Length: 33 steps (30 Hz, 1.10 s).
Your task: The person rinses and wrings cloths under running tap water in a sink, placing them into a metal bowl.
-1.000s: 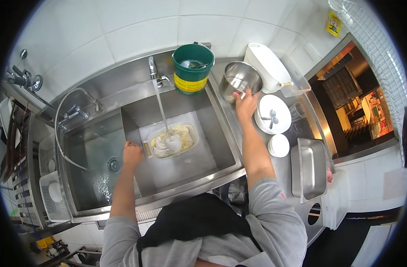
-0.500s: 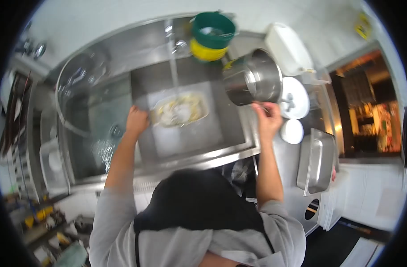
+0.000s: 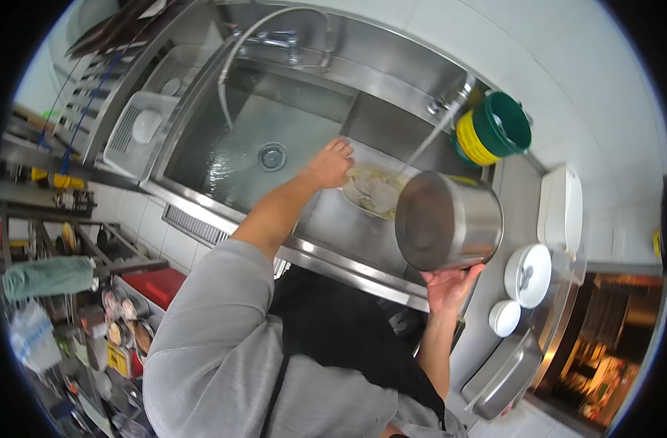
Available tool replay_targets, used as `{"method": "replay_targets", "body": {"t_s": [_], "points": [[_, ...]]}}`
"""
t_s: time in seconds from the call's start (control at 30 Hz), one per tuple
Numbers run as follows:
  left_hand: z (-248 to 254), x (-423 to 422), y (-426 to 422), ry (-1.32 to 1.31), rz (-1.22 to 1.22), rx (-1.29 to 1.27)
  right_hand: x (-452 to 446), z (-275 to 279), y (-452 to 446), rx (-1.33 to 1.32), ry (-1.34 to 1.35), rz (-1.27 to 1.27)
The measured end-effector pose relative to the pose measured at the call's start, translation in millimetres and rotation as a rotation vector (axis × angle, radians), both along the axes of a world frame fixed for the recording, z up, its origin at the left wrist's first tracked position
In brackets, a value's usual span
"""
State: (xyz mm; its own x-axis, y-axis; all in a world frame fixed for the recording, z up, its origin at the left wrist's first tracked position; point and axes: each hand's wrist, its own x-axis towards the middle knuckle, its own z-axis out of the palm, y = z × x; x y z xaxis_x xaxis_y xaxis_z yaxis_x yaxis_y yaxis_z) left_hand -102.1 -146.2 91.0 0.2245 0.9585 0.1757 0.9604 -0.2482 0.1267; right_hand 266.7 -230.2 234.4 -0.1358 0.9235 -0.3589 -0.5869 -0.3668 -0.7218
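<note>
My right hand (image 3: pixel 450 287) supports a large stainless steel pot (image 3: pixel 476 223) at its lower right side. The pot lies tilted on its side, base facing left, its mouth turned away to the right. My left hand (image 3: pixel 332 164) has its fingers curled at the left end of an oblong dish (image 3: pixel 365 210) in the right sink basin; what they grip is hidden. Pale, yellowish food pieces (image 3: pixel 375 191) lie in this dish. A tap (image 3: pixel 461 91) runs a stream of water down towards it, and the pot overlaps the dish's right part from this view.
The left basin (image 3: pixel 297 120) holds water above a round drain (image 3: pixel 272 156), with a hose (image 3: pixel 224 80) arching over it. Green and yellow buckets (image 3: pixel 494 128) stand at the back right. White bowls (image 3: pixel 528 274) and a metal pan (image 3: pixel 503 376) sit on the right counter.
The pot has come off the right counter side over the sink, its base now turned left. My right hand has shifted under its side. The view has swung left.
</note>
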Motion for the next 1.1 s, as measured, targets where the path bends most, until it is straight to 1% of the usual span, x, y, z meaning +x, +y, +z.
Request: {"method": "replay_targets", "body": {"t_s": [0.03, 0.07, 0.1, 0.13, 0.17, 0.2, 0.23, 0.27, 0.3, 0.33, 0.43, 0.53, 0.63, 0.7, 0.77, 0.8, 0.9, 0.93, 1.03, 1.07, 1.1], "points": [[3, 3, -10, -0.067, 0.060, 0.124, -2, -4, 14, 0.146, -0.064, 0.100], [6, 7, -20, -0.132, 0.116, 0.249, -10, -7, 36, 0.285, -0.259, 0.174], [7, 11, -31, -0.175, 0.216, 0.245, -27, -8, 59, 0.426, -0.454, 0.246], [10, 15, -43, -0.219, 0.318, 0.241, -58, 1, 83, 0.695, -0.831, 0.235], [12, 17, -57, -0.262, 0.420, 0.240, -106, 43, 84, 0.931, -1.028, 0.291], [32, 16, -76, -0.137, 0.447, -0.024, -142, 52, 91, 1.155, -1.186, 0.321], [35, 15, -93, -0.199, 0.456, -0.034, -178, 52, 105, 1.633, -1.290, 0.210], [37, 12, -112, -0.260, 0.464, -0.042, -211, 55, 102, 1.614, -1.393, 0.334], [40, 8, -130, -0.322, 0.471, -0.047, -240, 50, 107, 1.698, -1.414, 0.425], [45, 2, -149, -0.289, 0.502, -0.064, -267, 41, 111, 1.778, -1.435, 0.515], [50, -16, -199, -0.199, 0.604, -0.092, -334, 21, 117, 2.047, -1.663, 0.674], [43, -28, -229, -0.128, 0.728, -0.063, -380, -23, 118, 2.327, -1.826, 0.617], [46, -33, -234, -0.309, 0.680, 0.075, -397, -47, 101, 2.291, -1.821, 0.826], [50, -33, -235, -0.310, 0.720, 0.068, -406, -68, 95, 2.229, -1.777, 0.980], [50, -34, -236, -0.305, 0.737, 0.047, -409, -74, 82, 2.170, -1.697, 1.099], [49, -35, -236, -0.302, 0.735, 0.035, -409, -76, 78, 2.051, -1.670, 1.167], [50, -35, -237, -0.319, 0.736, 0.011, -402, -107, 92, 1.636, -1.261, 1.120], [51, -35, -234, -0.330, 0.737, 0.010, -400, -113, 94, 1.543, -1.223, 0.989], [51, -34, -233, -0.329, 0.771, 0.008, -393, -125, 106, 1.234, -0.982, 0.843], [53, -34, -232, -0.325, 0.776, 0.010, -387, -124, 107, 1.244, -0.849, 0.712], [54, -34, -232, -0.322, 0.778, 0.009, -381, -123, 109, 1.193, -0.793, 0.687]]}}
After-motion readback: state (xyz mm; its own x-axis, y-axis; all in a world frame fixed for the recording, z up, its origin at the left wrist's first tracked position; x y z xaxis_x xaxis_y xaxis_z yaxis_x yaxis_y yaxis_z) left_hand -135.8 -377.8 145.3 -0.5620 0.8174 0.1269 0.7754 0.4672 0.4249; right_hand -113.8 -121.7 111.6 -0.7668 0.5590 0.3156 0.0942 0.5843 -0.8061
